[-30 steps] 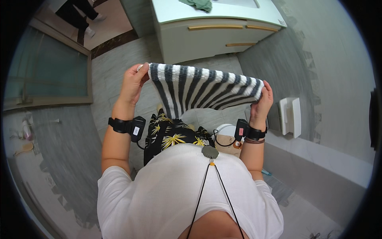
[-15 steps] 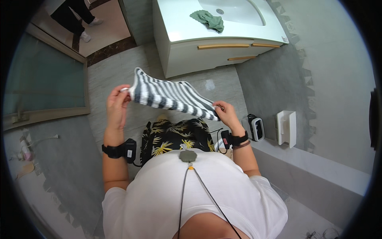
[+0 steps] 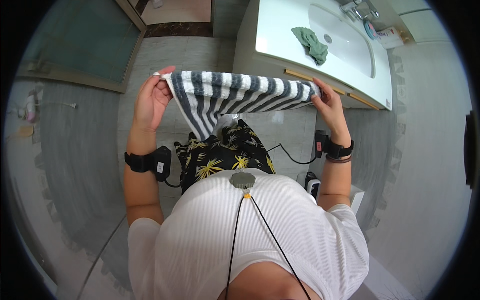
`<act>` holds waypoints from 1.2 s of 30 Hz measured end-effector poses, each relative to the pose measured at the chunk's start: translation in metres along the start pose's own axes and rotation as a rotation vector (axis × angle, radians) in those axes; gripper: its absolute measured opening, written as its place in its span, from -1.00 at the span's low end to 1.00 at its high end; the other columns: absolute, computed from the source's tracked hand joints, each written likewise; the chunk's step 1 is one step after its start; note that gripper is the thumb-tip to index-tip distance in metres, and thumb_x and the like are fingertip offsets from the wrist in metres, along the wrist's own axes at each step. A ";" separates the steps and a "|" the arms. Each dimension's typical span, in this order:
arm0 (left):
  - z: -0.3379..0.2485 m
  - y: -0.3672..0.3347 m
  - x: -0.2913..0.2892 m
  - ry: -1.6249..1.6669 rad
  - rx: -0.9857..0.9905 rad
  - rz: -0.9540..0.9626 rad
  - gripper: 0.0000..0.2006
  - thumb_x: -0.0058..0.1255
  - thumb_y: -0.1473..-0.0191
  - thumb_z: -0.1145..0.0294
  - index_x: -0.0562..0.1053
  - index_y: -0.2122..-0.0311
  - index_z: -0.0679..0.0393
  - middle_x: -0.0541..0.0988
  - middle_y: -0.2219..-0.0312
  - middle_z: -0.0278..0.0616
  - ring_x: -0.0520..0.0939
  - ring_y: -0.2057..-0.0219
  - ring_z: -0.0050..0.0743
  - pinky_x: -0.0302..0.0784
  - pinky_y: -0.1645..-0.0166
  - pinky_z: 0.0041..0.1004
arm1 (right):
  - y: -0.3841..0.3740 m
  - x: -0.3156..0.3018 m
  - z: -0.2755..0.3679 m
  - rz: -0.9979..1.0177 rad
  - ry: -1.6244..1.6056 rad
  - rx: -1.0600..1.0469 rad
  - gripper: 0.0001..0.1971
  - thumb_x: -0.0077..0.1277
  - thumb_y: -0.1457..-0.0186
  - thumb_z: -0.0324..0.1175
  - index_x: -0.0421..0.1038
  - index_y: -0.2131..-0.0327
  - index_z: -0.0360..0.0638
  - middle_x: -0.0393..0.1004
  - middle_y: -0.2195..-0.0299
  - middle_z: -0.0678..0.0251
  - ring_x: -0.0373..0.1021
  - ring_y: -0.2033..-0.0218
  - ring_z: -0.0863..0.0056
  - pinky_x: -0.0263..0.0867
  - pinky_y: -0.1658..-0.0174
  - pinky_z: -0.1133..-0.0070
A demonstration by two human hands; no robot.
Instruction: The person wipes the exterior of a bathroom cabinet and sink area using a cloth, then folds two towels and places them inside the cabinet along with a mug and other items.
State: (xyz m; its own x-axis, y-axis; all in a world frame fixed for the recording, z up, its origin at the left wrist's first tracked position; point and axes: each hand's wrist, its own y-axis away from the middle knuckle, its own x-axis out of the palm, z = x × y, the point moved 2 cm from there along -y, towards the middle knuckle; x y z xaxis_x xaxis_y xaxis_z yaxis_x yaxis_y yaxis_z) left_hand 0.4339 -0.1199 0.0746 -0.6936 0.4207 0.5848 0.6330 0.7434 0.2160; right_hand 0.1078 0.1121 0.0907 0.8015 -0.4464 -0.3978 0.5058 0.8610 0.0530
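A grey-and-white striped towel (image 3: 240, 90) is stretched sideways in the air in front of me, above the floor. My left hand (image 3: 154, 100) pinches its left corner, where a small white loop shows at the fingers. The right end is gripped between the thumb and fingers of my right hand (image 3: 330, 106), close to the vanity's drawer front. Between the hands the upper edge runs nearly straight. The lower left part hangs down to a point over my dark patterned trousers (image 3: 220, 155).
A white vanity top (image 3: 275, 30) with a sunken basin (image 3: 345, 42) and a tap (image 3: 357, 9) stands at the far right. A crumpled green cloth (image 3: 312, 45) lies beside the basin. The frosted door (image 3: 80, 45) is at the far left. A cable (image 3: 295, 159) hangs by my right wrist.
Both hands have moved up and my right hand outward, pulling the towel wider and straighter. Its loose part now hangs downward. The view has shifted, showing more of the basin and tap.
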 end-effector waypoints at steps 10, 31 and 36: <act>-0.019 0.012 0.019 -0.070 0.191 0.066 -0.66 -0.21 0.12 0.56 0.28 0.14 0.41 0.45 0.34 -0.16 0.46 0.33 -0.54 0.31 0.15 -0.55 | -0.022 -0.017 0.015 -0.164 0.165 -0.183 -0.80 -0.08 0.02 -0.44 0.36 0.26 -0.22 0.22 0.61 0.56 0.07 0.60 0.81 0.00 0.56 0.83; 0.000 -0.046 0.013 -0.687 0.081 -0.073 -0.86 -0.03 0.08 0.34 0.33 0.46 0.16 0.36 0.63 -0.45 0.33 0.61 -0.77 0.26 0.53 -0.68 | -0.031 -0.009 -0.043 -0.058 0.003 0.108 -0.76 -0.10 0.03 -0.30 0.36 0.49 -0.33 0.31 0.67 0.48 0.19 0.66 0.74 0.12 0.60 0.75; 0.041 -0.047 0.057 -0.518 0.220 -0.105 -0.84 0.00 0.10 0.41 0.32 0.43 0.24 0.40 0.62 -0.40 0.37 0.62 -0.78 0.27 0.55 -0.72 | -0.008 0.059 -0.031 -0.408 -0.352 0.043 -0.80 -0.11 0.00 -0.29 0.33 0.52 -0.23 0.23 0.68 0.56 0.11 0.68 0.80 0.05 0.64 0.77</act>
State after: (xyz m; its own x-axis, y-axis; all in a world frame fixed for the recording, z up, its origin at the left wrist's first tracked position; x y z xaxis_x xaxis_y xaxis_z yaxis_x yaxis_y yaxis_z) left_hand 0.3500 -0.1096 0.0659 -0.8619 0.4977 0.0973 0.5038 0.8623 0.0519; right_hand 0.1413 0.0860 0.0386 0.5921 -0.8034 -0.0635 0.8050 0.5933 -0.0013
